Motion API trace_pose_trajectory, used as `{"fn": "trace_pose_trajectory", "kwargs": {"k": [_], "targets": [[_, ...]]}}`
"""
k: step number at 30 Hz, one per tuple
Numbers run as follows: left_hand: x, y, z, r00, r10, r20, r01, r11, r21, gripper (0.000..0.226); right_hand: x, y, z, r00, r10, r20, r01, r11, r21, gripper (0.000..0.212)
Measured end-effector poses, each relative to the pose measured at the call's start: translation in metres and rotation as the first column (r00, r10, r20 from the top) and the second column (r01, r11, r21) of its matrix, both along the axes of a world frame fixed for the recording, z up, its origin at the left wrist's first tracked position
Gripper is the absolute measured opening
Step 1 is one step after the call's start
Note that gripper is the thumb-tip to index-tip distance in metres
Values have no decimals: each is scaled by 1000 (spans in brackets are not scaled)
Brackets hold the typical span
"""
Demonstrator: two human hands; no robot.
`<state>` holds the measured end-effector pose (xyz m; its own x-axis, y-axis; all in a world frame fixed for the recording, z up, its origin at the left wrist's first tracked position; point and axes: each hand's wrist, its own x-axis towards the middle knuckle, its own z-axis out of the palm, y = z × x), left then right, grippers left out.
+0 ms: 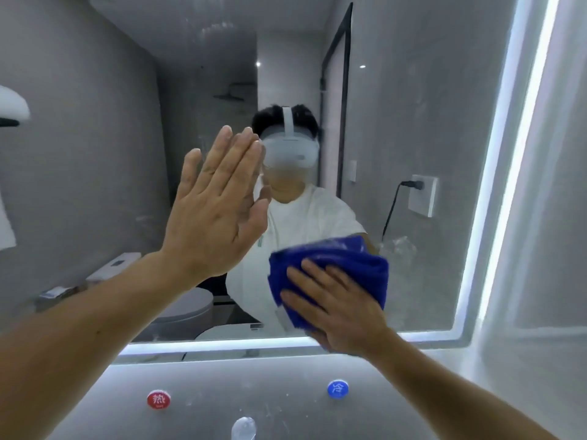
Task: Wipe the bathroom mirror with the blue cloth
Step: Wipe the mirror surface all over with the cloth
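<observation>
The bathroom mirror (pixel 413 122) fills the wall ahead, with a lit strip along its bottom and right edges. My right hand (pixel 336 306) presses the folded blue cloth (pixel 346 265) flat against the glass near the mirror's lower right part. My left hand (pixel 216 204) is raised flat with fingers together and extended, its palm against or very close to the glass at mid-height, left of centre. It holds nothing. The glass shows the reflection of a person in a white shirt wearing a headset.
Below the mirror, a grey wall panel carries a red round marker (pixel 158 400) and a blue round marker (pixel 337 389). A chrome tap top (pixel 243 427) shows at the bottom edge. A grey wall (pixel 546 217) stands close on the right.
</observation>
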<state>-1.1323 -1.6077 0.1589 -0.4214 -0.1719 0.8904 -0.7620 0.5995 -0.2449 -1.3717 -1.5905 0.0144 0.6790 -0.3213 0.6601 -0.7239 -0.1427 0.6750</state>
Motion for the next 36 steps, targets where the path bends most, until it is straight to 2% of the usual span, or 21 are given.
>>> {"fn": "trace_pose_trajectory", "kwargs": {"k": [4,7,9,13,16,18,20,23,25,29,32,36], "targets": [[-4,8,4,1000,-5,11,5,1000,-27,64,-19,6,-40,959,-31,-281,50,997,63,61],[3,13,11,1000,-9,-8,9,999,-50,64,-26,6,-22,909,-15,-416,53,995,79,66],[7,13,16,1000,-2,-13,1,998,-69,64,-25,5,15,894,12,-447,26,997,78,67],[10,13,37,998,3,-65,-8,997,-77,67,-17,5,132,970,36,-241,-27,999,38,63],[14,11,56,995,-3,-104,-8,994,-106,70,-8,5,225,996,52,71,-44,994,-102,61],[17,9,66,993,-8,-119,-8,991,-133,67,2,4,267,938,136,319,-64,973,-224,57],[21,5,70,990,-16,-138,-5,989,-151,66,11,-3,285,864,188,466,-36,948,-315,55],[25,-2,70,992,-24,-120,2,983,-183,69,17,-10,274,845,201,496,11,920,-392,53],[26,-6,68,993,-37,-115,15,982,-188,71,21,-13,248,857,186,481,16,923,-384,54],[23,-14,65,995,-46,-91,30,984,-173,69,31,-17,151,942,119,312,-52,975,-216,57],[20,-13,58,995,-53,-81,42,991,-126,67,28,-13,81,970,52,237,-22,992,-126,65],[27,-12,60,997,-62,-51,56,993,-106,68,18,-6,53,1000,-27,14,27,1000,-10,69]]}}
